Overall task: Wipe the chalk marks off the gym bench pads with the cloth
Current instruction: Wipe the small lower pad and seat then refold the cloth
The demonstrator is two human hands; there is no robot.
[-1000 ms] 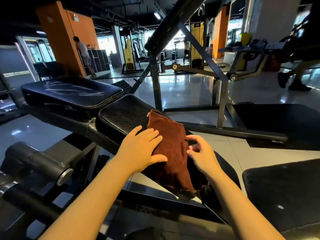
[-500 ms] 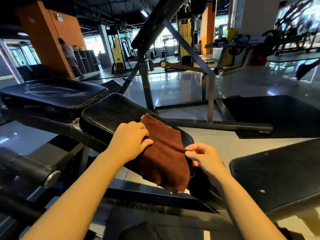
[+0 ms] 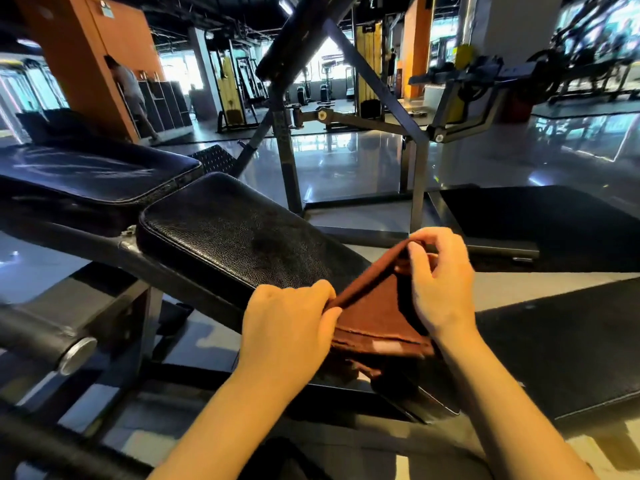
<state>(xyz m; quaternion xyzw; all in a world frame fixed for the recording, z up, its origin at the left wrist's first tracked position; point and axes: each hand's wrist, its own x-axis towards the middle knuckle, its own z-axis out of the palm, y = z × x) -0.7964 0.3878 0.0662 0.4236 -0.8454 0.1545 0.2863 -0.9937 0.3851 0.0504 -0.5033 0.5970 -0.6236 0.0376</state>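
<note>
The near pad [image 3: 239,237] looks clean — black pebbled leather with a faint dull patch mid-surface, no white lines that I can make out. The far pad [image 3: 93,173] is smoother and glossier, and pale chalk streaks run across its top, so by my reading that one is left to do. No wiping is under way: the cloth [image 3: 377,313] is held just off the near pad's lower end, stretched between both hands as if being refolded. It is rust-brown, napped and soft, doubled into layers with a raw edge along the bottom. The left hand [image 3: 291,323] pinches one corner with curled fingers; the right hand [image 3: 443,282] pinches the upper fold between thumb and fingertips.
</note>
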